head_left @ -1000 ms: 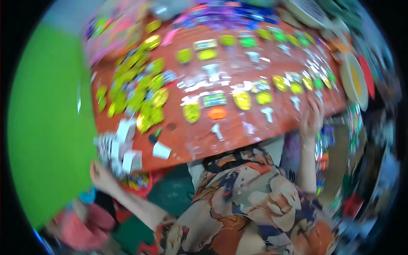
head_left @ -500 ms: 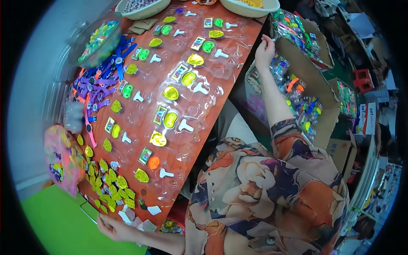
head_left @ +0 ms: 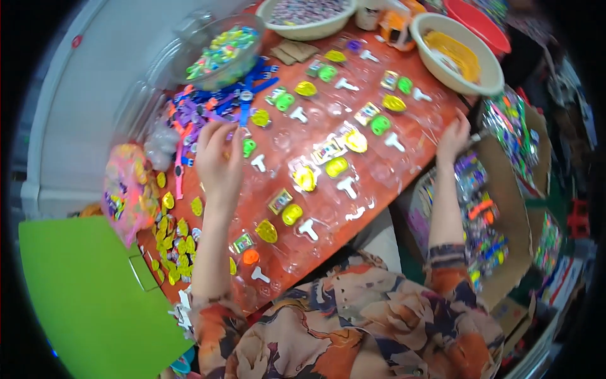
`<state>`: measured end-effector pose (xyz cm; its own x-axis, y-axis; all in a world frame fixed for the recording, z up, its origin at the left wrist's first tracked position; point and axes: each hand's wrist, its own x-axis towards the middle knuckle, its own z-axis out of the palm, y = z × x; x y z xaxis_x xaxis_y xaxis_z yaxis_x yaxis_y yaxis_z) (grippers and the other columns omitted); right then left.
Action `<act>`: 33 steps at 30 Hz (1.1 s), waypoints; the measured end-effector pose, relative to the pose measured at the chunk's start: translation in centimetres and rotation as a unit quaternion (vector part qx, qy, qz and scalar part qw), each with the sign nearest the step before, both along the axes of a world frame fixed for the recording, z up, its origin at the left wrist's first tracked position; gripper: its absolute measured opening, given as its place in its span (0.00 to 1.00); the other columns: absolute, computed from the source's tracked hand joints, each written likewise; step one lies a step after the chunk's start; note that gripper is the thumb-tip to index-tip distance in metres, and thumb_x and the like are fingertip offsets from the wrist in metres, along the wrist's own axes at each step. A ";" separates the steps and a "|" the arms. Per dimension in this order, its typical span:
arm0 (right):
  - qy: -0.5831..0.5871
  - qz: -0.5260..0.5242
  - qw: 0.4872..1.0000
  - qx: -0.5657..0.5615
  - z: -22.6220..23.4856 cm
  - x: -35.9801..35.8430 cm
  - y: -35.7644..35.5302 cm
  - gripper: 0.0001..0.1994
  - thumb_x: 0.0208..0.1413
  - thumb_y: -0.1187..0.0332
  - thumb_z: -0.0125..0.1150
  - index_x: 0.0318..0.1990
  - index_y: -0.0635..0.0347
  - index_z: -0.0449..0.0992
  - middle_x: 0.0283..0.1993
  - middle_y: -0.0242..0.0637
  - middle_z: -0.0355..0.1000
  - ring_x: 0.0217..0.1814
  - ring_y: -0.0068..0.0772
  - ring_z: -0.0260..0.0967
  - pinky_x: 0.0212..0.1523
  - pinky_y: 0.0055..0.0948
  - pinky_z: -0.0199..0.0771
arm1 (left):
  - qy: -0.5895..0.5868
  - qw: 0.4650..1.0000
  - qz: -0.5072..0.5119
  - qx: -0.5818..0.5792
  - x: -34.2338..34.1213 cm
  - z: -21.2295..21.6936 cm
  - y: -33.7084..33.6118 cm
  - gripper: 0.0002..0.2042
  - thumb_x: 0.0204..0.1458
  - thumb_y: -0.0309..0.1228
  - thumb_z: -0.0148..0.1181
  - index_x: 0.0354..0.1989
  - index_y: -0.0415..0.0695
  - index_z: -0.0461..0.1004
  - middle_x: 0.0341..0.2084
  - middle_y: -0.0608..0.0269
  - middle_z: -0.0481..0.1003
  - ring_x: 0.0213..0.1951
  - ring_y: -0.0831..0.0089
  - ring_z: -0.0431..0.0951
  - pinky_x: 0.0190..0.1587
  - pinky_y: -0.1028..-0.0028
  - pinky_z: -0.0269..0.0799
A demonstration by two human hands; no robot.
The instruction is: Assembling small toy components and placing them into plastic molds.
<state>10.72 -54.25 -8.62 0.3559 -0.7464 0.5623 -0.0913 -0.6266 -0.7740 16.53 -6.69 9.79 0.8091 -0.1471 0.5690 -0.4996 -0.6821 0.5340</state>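
Note:
My left hand (head_left: 219, 158) is over the left part of the red-brown table, near the blue and purple toy watches (head_left: 245, 95). Its fingers are loosely bent and apart, with nothing visible in them. At the table's right edge my right hand (head_left: 453, 138) hovers with loose, parted fingers, also holding nothing I can see. Between the hands lie rows of clear plastic trays (head_left: 372, 174). Set out in them are shiny yellow pieces (head_left: 266, 231), small picture packets (head_left: 280, 201), green, yellow or orange rounded pieces (head_left: 292, 215) and white T-shaped pieces (head_left: 308, 229).
Yellow leaf-shaped pieces (head_left: 165, 243) are heaped at the table's near left, beside a pink plastic bag (head_left: 129, 189). Basins of beads (head_left: 307, 28) and yellow items (head_left: 435, 76) stand at the back. A carton (head_left: 505, 252) of packed toys is at right; a green board (head_left: 82, 290) is at left.
My left hand has risen from beside the yellow heap to near the watches. The view has turned, bringing the back basins further in. My right hand stays by the table's right edge.

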 end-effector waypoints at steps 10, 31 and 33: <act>0.070 0.002 0.995 -0.065 1.0 -0.4 1.2 0.14 0.62 0.79 0.45 0.51 0.66 0.75 0.51 0.42 0.74 0.54 0.40 0.71 0.58 0.34 0.69 | -0.050 0.974 0.157 0.155 29.0 -0.3 -0.4 0.14 0.50 0.32 0.62 0.44 0.41 0.81 0.41 0.48 0.78 0.47 0.51 0.78 0.52 0.58 0.73; 0.076 0.015 0.996 -0.050 1.6 0.1 1.2 0.10 0.62 0.79 0.48 0.44 0.63 0.77 0.52 0.40 0.71 0.57 0.41 0.67 0.59 0.36 0.65 | 0.328 0.892 0.144 0.275 36.2 -3.9 -2.6 0.43 0.35 0.38 0.77 0.65 0.51 0.65 0.51 0.50 0.77 0.46 0.56 0.81 0.35 0.60 0.82; 0.083 0.016 0.994 -0.067 1.6 -0.1 1.3 0.10 0.61 0.79 0.48 0.44 0.63 0.77 0.52 0.40 0.71 0.56 0.42 0.67 0.59 0.37 0.64 | 0.298 0.904 0.176 0.251 35.5 -3.6 -2.0 0.38 0.35 0.34 0.75 0.62 0.51 0.68 0.48 0.52 0.78 0.43 0.62 0.81 0.33 0.62 0.82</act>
